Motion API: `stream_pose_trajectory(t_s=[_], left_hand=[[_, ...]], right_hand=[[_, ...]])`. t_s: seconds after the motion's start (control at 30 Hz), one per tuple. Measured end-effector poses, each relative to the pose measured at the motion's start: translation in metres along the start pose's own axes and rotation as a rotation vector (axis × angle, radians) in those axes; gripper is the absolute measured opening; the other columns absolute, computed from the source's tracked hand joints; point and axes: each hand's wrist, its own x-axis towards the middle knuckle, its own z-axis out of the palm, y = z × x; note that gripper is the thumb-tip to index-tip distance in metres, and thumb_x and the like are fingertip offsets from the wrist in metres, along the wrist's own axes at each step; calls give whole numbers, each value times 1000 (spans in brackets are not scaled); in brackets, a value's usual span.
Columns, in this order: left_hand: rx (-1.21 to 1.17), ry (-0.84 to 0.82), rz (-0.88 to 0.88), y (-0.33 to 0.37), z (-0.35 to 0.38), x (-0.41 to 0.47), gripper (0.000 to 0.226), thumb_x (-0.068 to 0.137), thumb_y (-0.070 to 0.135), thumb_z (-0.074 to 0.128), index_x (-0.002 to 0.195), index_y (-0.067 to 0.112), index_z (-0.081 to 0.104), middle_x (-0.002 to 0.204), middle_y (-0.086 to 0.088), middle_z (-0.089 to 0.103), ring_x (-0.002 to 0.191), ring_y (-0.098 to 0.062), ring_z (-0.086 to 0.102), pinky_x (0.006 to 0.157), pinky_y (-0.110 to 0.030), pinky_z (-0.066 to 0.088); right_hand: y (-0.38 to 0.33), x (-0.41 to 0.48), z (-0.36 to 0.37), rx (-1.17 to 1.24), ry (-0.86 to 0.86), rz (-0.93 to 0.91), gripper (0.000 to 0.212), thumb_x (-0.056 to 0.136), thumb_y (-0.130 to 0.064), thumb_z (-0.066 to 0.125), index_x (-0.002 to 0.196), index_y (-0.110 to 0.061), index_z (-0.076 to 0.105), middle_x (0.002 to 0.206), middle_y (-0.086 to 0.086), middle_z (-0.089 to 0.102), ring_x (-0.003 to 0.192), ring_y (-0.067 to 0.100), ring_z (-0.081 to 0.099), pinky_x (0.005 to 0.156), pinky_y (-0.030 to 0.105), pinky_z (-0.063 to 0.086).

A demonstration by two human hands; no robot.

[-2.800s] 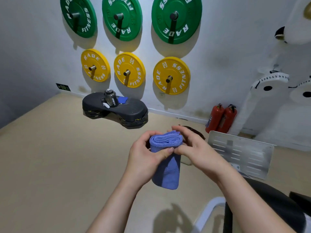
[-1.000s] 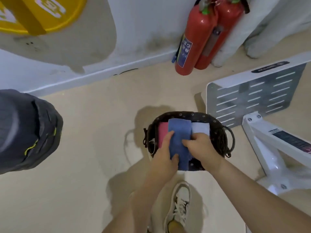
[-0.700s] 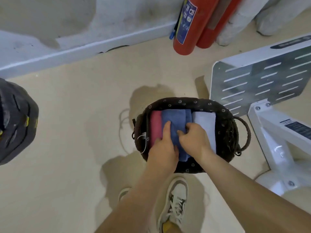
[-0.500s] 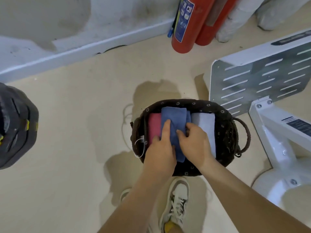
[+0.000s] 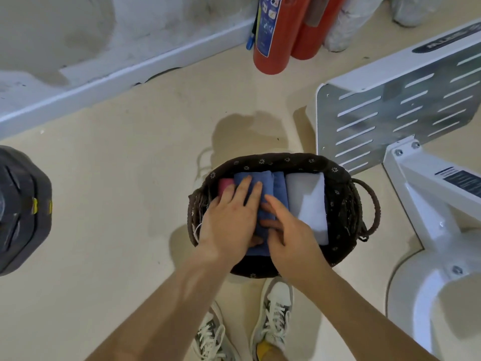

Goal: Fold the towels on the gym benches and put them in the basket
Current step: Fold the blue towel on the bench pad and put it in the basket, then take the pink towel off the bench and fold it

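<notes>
Head view, centre frame: the folded blue towel [image 5: 263, 182] lies in the basket [image 5: 273, 160] between a pink towel [image 5: 225, 184] and a white towel [image 5: 308, 204]. The left hand [image 5: 231, 217] presses flat on it with straight fingers. The right hand [image 5: 289, 230] lays straight fingers along its right edge and grips nothing. Judged purpose: seating the fold so it packs side by side without springing open.

Count: one basket, one pink towel, one white towel. Blue shows as two bands; whether that is one towel or two cannot be told. Two red fire extinguishers [image 5: 270, 35] stand at upper centre against the wall.
</notes>
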Motion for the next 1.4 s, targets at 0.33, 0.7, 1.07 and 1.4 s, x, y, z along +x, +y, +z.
stream_pose_trajectory(t_s=[0.33, 0.7, 1.07, 1.4], left_hand=[[185, -57, -113, 12, 17, 3, 88, 90, 42, 53, 151, 17, -6, 159, -7, -1, 135, -30, 20, 100, -46, 29], [-126, -93, -34, 32, -24, -42, 63, 91, 14, 48, 149, 12, 22, 157, -8, 20, 141, -26, 26, 111, -34, 30], [-661, 203, -347, 65, -183, -174, 34, 99, 21, 44, 132, 22, 54, 130, 12, 56, 120, -8, 52, 93, -13, 34], [-1089, 367, -222, 145, -275, -350, 31, 90, 10, 59, 85, 40, 68, 77, 15, 71, 71, 2, 64, 68, -15, 50]], right_hand=[[14, 15, 5, 84, -43, 132, 63, 90, -2, 45, 145, -31, 33, 133, -3, 57, 119, 10, 56, 100, 35, 49], [-28, -10, -24, 275, -123, 321, 66, 87, 7, 47, 145, -21, 34, 136, -8, 43, 128, 8, 41, 93, 14, 39], [-169, -136, -153, -142, 75, 186, 51, 93, -12, 47, 141, -27, 38, 131, -1, 53, 116, 17, 51, 103, 35, 43], [-241, -347, -169, 5, 256, 37, 37, 93, -12, 51, 122, -34, 55, 108, -12, 63, 88, -6, 57, 68, 7, 43]])
